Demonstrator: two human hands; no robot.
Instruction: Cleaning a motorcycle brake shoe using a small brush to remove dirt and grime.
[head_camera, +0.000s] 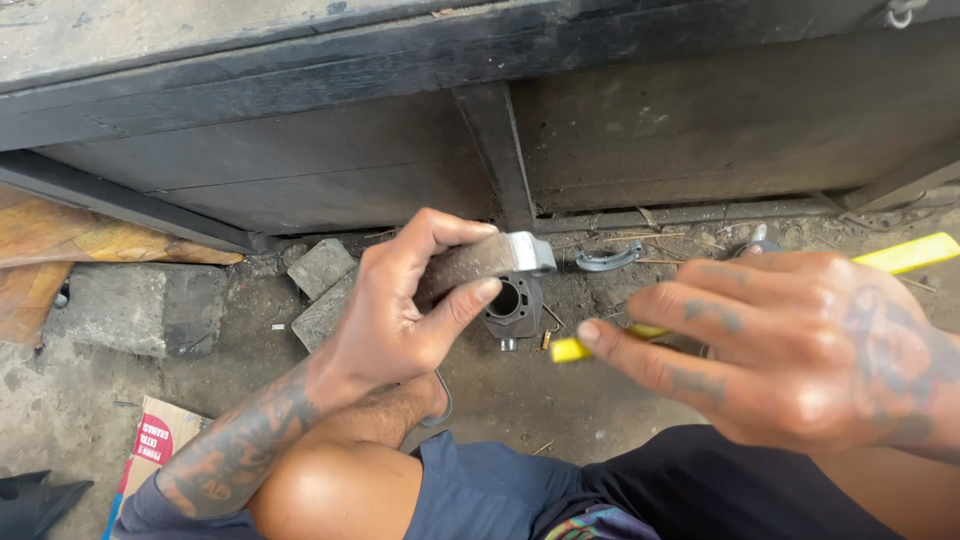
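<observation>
Pinching 1 curved metal brake shoe (480, 262) between thumb and fingers, the left hand (400, 310) lifts it over 1 dark engine cylinder (513, 305) on the dirt. The right hand (790, 350) grips 1 yellow-handled tool (905, 254). Behind lie 3 grey stone blocks (140, 305), 1 metal clamp (608, 260), and a red-and-white cardboard box (150, 445) lower left.

brake shoe (485, 262): curved grey metal, held level | yellow stick (900, 257): slanted, gripped
</observation>
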